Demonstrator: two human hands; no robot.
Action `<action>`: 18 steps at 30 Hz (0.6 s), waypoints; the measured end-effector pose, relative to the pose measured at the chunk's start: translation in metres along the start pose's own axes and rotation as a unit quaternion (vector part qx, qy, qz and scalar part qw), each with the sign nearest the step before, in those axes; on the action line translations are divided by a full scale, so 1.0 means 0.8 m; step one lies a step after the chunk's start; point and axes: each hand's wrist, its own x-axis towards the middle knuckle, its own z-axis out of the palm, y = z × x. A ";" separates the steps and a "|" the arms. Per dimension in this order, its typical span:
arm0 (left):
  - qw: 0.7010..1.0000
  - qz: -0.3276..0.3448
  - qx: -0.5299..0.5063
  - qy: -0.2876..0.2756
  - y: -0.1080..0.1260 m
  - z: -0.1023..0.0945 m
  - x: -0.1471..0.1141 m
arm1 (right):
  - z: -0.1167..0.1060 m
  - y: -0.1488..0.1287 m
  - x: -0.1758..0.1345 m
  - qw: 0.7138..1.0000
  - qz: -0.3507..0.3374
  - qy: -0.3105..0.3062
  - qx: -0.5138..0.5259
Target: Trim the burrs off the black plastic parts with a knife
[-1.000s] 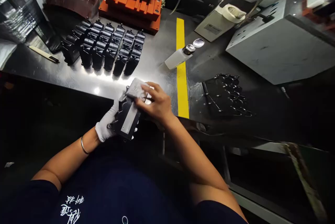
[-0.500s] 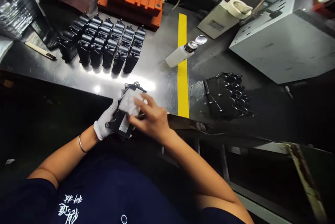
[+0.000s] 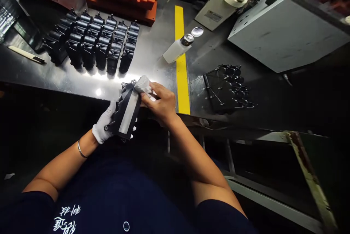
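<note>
— Two hands at the bench's near edge?
— Yes. The gloved left hand (image 3: 103, 127) is clasped around a flat black plastic part (image 3: 124, 110) with a grey strip; bare right hand (image 3: 161, 102) pinches a crumpled white cloth (image 3: 142, 84) on its far end.

A white knit cloth glove covers the left hand (image 3: 102, 128), which grips a matt black plastic housing (image 3: 124, 111) faced with a smooth, pale metallic strip; the bare right hand (image 3: 161, 102) presses a soft white cloth wad (image 3: 142, 84) against it. Behind, the steel bench (image 3: 153, 55) gleams, polished and glossy, beneath rows of matt black plastic parts (image 3: 93, 42) and a translucent plastic bottle (image 3: 175, 49).
</note>
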 end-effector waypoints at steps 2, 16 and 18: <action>1.000 -0.001 -0.011 0.005 0.000 0.004 -0.003 | -0.003 -0.011 -0.019 0.998 -0.056 -0.010 -0.004; 0.998 -0.004 0.040 -0.054 0.005 -0.010 -0.007 | 0.007 0.053 0.047 0.999 0.047 0.016 0.003; 0.996 -0.019 0.020 -0.080 0.004 -0.016 -0.011 | 0.002 0.065 0.052 0.997 0.080 0.021 -0.005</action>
